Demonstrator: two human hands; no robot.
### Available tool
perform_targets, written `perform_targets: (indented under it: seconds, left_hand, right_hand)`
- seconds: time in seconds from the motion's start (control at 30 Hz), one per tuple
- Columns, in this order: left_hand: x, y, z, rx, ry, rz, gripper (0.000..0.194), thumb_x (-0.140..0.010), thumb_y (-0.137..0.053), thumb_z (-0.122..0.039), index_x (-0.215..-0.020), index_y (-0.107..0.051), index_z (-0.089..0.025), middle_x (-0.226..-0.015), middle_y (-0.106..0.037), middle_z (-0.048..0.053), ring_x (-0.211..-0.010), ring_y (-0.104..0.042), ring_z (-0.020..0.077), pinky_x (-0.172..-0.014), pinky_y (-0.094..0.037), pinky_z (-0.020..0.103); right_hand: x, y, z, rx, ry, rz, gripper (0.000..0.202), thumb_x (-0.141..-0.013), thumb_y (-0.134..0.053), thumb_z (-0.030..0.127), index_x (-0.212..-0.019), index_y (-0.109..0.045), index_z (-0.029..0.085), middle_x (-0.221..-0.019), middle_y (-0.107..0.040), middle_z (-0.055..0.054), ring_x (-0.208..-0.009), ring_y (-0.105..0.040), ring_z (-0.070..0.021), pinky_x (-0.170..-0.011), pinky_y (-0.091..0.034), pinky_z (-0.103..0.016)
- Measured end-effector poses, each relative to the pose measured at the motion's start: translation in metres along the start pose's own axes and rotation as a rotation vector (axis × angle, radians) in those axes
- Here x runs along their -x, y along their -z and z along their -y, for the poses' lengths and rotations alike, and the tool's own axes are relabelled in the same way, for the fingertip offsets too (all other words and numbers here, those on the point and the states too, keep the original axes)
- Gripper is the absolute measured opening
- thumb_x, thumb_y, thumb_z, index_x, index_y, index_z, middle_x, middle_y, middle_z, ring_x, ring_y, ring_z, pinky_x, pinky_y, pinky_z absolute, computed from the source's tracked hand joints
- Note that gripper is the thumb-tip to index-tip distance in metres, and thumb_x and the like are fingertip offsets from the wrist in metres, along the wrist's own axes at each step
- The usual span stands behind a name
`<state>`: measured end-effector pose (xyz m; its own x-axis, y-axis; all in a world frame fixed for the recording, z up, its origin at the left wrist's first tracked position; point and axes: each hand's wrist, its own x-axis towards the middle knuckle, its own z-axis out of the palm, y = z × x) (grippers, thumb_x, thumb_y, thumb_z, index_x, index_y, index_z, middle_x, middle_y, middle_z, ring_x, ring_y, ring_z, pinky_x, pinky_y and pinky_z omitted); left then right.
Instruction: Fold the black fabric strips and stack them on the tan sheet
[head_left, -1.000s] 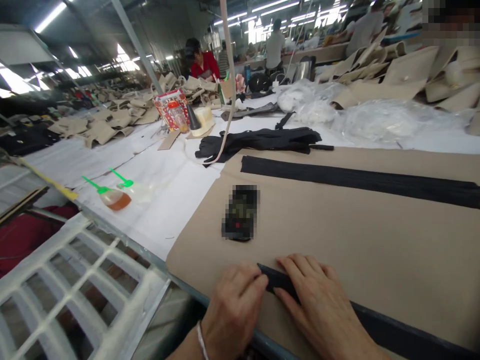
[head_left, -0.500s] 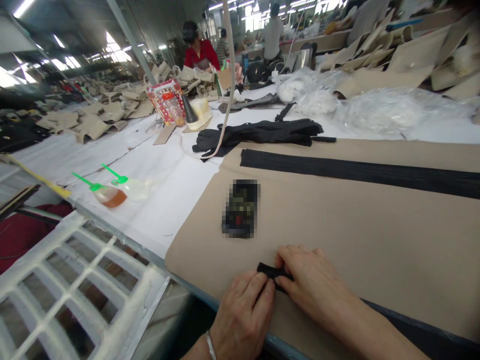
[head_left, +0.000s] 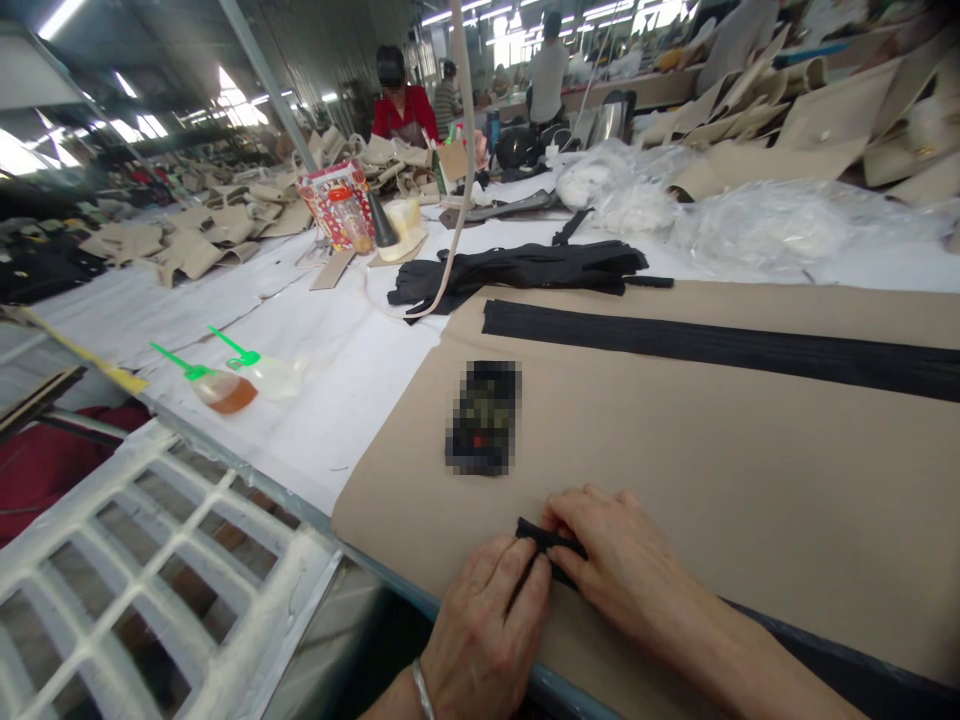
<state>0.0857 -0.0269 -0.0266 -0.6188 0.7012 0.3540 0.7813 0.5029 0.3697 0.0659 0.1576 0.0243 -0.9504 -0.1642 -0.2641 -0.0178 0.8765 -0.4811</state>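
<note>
A narrow black strip [head_left: 534, 530] of fabric or leather lies along the front edge of the brown sheet [head_left: 637, 440]. Its end shows between my two hands and looks folded. My left hand [head_left: 491, 625] grips the strip's near side, fingertips pressed together. On the other side, my right hand [head_left: 611, 540] pinches it between thumb and curled fingers. Beneath my right forearm the strip runs on toward the lower right [head_left: 840, 650]. Above my hands a dark, blurred-out rectangular object [head_left: 484, 418] lies on the sheet.
A bundle of black strips [head_left: 720, 338] stretches across the sheet, with a black pile [head_left: 517, 268] behind it. Two green-tipped squeeze bottles [head_left: 229, 392] lie left. Clear plastic bags [head_left: 765, 225] sit behind. A white grid rack [head_left: 142, 570] borders the table. A person in red [head_left: 405, 110] is farther back.
My right hand's fingers have shifted slightly up and left along the strip, and its end tilts up a little more. My left hand keeps its hold. The view has moved slightly.
</note>
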Motion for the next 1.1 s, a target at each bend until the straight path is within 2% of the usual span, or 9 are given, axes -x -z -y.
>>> perform_targets:
  seconds: [0.23, 0.47, 0.9, 1.1]
  left_hand:
    - [0.002, 0.003, 0.005, -0.040, 0.019, 0.013, 0.041, -0.090, -0.049, -0.010, -0.131, -0.054, -0.012, -0.129, -0.061, 0.015, -0.122, -0.055, 0.0266, -0.104, -0.047, 0.040]
    - [-0.002, 0.007, 0.011, -0.196, -0.100, -0.044, 0.032, -0.093, -0.044, -0.013, -0.120, -0.060, -0.007, -0.122, -0.065, 0.012, -0.113, -0.058, 0.0257, -0.094, -0.055, 0.040]
    - [-0.006, 0.009, 0.014, -0.228, -0.119, -0.029, 0.029, -0.094, -0.043, -0.014, -0.116, -0.062, -0.009, -0.121, -0.065, 0.010, -0.113, -0.057, 0.0249, -0.093, -0.053, 0.040]
    - [-0.005, 0.009, 0.014, -0.223, -0.109, -0.018, 0.029, -0.094, -0.044, -0.015, -0.117, -0.062, -0.010, -0.122, -0.064, 0.011, -0.113, -0.057, 0.0253, -0.093, -0.053, 0.040]
  right_hand:
    - [0.000, -0.013, -0.008, -0.040, 0.080, -0.078, 0.016, -0.087, -0.058, 0.005, -0.087, -0.061, 0.021, -0.091, -0.064, 0.000, -0.090, -0.052, -0.0208, -0.078, -0.030, -0.036]
    - [0.001, -0.020, -0.013, -0.084, 0.140, -0.101, 0.017, -0.088, -0.055, 0.004, -0.092, -0.060, 0.020, -0.097, -0.061, -0.002, -0.092, -0.049, -0.0225, -0.081, -0.032, -0.039]
    - [0.005, -0.036, -0.024, -0.234, 0.306, -0.229, 0.026, -0.091, -0.043, 0.001, -0.103, -0.061, 0.016, -0.096, -0.055, -0.006, -0.091, -0.049, -0.0215, -0.082, -0.044, -0.039]
    - [0.009, -0.040, -0.027, -0.249, 0.354, -0.233, 0.027, -0.094, -0.040, 0.003, -0.102, -0.061, 0.017, -0.096, -0.054, -0.006, -0.090, -0.050, -0.0213, -0.081, -0.045, -0.039]
